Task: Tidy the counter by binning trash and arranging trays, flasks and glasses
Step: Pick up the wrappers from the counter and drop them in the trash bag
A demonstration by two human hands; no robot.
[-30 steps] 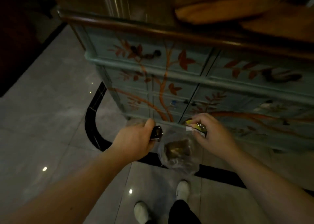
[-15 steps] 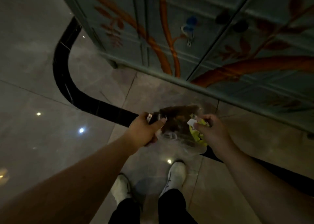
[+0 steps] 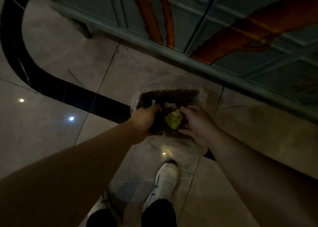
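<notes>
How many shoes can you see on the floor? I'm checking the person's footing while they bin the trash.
2. One white shoe is below the right hand; the other, dimmer, sits partly hidden behind the left forearm.

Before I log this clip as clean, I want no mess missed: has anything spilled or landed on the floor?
Nothing stands out. The yellow-green wrapper sits inside the clear bag, held by both hands. The floor shows only light reflections.
</notes>
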